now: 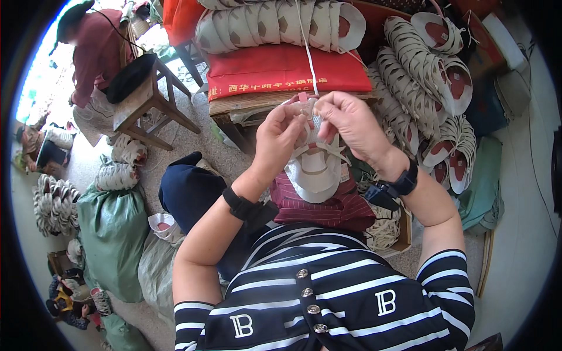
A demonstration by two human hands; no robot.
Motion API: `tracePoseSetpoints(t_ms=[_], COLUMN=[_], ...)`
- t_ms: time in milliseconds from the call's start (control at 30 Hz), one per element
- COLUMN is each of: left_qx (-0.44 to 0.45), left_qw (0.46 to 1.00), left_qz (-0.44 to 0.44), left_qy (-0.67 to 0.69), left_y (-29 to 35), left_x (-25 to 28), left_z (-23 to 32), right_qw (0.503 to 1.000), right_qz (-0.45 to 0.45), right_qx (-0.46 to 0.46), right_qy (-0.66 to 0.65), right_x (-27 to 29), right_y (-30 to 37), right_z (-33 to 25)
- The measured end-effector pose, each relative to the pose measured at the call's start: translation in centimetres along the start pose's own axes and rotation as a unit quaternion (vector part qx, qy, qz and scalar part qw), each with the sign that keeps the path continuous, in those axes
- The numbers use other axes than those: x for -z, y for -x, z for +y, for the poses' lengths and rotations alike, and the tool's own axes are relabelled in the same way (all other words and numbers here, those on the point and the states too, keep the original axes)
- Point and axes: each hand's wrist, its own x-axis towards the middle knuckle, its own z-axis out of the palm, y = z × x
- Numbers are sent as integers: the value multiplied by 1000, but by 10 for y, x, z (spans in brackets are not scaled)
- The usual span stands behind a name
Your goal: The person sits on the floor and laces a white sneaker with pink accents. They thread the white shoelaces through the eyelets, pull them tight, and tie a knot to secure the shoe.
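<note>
A white shoe upper (316, 186) lies in front of me with its rounded toe toward my body. Its far end is raised between my hands, where a small pink tab (302, 97) sticks up. My left hand (280, 133) is closed in a pinch on the upper's left edge near that tab. Opposite it, my right hand (351, 124) pinches thumb against fingers on a white shoelace at the upper's right edge. A white cord (306, 47) runs from the top of the view down to this spot. The exact grip at the right fingertips is partly hidden.
Nested stacks of white shoe uppers (263, 28) rest on a red-covered wooden table (225, 108) ahead, with more stacks (418, 70) at right. A box of loose laces (405, 231) stands by my right side. Green sacks (111, 234), a wooden stool (137, 114) and another person (96, 50) are at left.
</note>
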Motion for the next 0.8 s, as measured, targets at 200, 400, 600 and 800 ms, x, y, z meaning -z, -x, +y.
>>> tracePoseSetpoints(t_ms=[200, 400, 600, 800], left_qx=[4, -12, 6, 31], left_qw=[999, 996, 999, 996], left_qz=[53, 83, 42, -71], left_qy=[13, -30, 6, -43], left_y=[2, 4, 2, 8], left_x=[-12, -8, 0, 19], left_z=[-3, 6, 18, 37], right_qw=[999, 991, 972, 921], right_qz=[-3, -39, -14, -51], right_qx=[3, 34, 164, 361], right_qy=[42, 126, 167, 133], right_x=[5, 2, -5, -35], right_y=[-9, -6, -5, 24], right_z=[24, 27, 22, -90])
